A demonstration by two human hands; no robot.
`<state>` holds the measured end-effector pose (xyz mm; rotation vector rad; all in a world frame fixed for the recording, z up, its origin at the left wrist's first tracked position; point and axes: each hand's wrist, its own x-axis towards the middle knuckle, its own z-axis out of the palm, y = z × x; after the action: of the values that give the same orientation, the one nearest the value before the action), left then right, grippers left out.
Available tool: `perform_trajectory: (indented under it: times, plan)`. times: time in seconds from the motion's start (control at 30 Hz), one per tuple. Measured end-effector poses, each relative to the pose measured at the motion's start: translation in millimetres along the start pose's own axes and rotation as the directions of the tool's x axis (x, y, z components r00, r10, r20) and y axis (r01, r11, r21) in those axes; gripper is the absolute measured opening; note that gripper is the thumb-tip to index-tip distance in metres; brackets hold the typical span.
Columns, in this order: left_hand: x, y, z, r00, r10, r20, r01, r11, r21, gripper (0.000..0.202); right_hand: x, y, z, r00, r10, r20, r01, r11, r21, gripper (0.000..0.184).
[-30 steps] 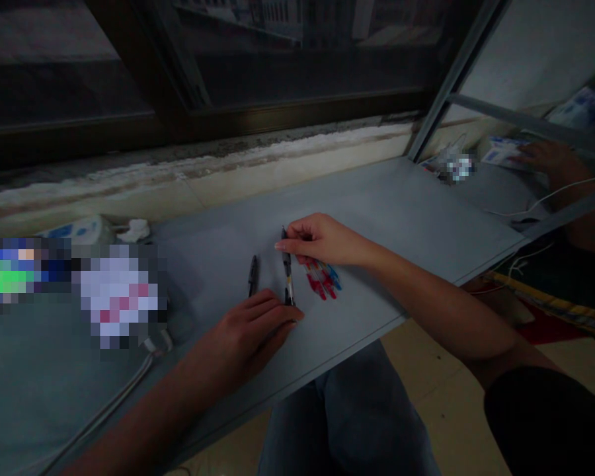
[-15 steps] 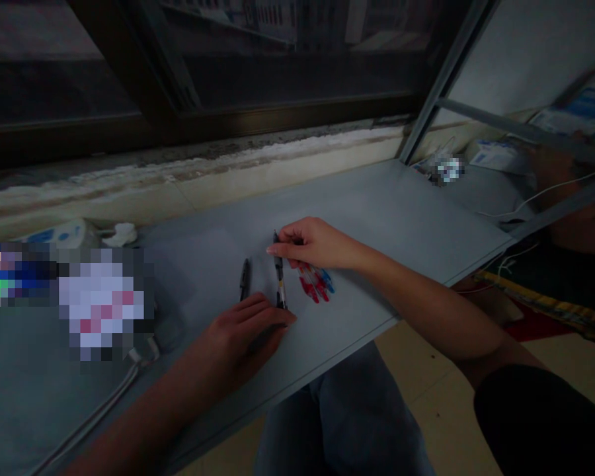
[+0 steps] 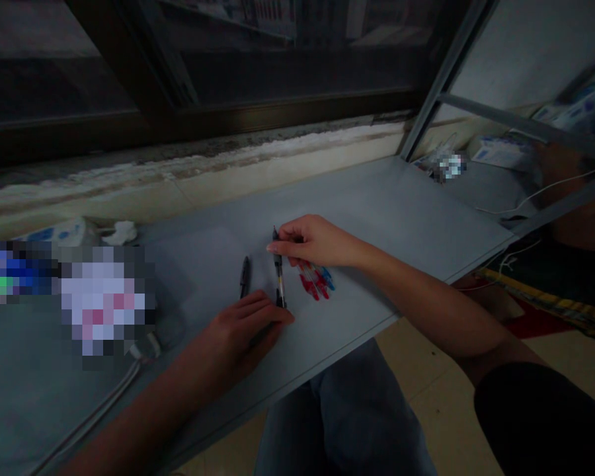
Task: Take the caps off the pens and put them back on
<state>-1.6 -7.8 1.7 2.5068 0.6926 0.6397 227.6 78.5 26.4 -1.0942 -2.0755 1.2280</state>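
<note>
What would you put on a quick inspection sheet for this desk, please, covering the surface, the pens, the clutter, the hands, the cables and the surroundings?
Surface: grey tabletop, dimly lit, beneath a window.
Pens: black pen lies apart from the hands; clear-barrelled pen lies between them.
Clutter: white tissue, blue-and-white box; blurred items at left cannot be identified.
Hands: right hand pinches the clear-barrelled pen near its top; left hand rests by its lower end, contact unclear.
Cables: white cable at right; grey cable at lower left.
Surroundings: window frame, jeans, tiled floor.
</note>
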Motion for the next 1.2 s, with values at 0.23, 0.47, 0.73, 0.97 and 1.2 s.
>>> perform_trajectory:
  times: [0.23, 0.47, 0.73, 0.97, 1.2]
  plan:
    - [1.2, -2.5, 0.7, 0.999, 0.036, 0.011, -0.036, 0.999, 0.035, 0.020, 0.9, 0.5, 0.1, 1.000, 0.001, 0.001, -0.001, 1.000, -0.008, 0.040]
    - [0.6, 0.5, 1.3, 0.998, 0.061, 0.007, -0.062, 0.994, 0.087, 0.018, 1.0, 0.1, -1.1, 1.000, 0.009, 0.020, -0.008, 1.000, -0.019, 0.038]
    - [1.8, -5.2, -6.0, 0.992, 0.100, -0.082, -0.081, 0.975, 0.209, 0.020, -0.7, -4.5, 4.8, 0.988, -0.008, 0.152, 0.025, 0.994, -0.111, 0.037]
    - [-0.4, -2.2, -3.2, 0.996, 0.093, 0.011, -0.092, 0.962, 0.256, 0.038, -0.7, -4.2, 4.9, 0.998, 0.009, 0.068, -0.010, 1.000, 0.008, 0.038]
    - [-0.5, -3.3, -2.0, 0.996, 0.092, 0.002, -0.090, 0.975, 0.205, 0.031, 0.6, -2.8, 9.5, 0.991, 0.013, 0.135, -0.022, 0.998, 0.065, 0.040]
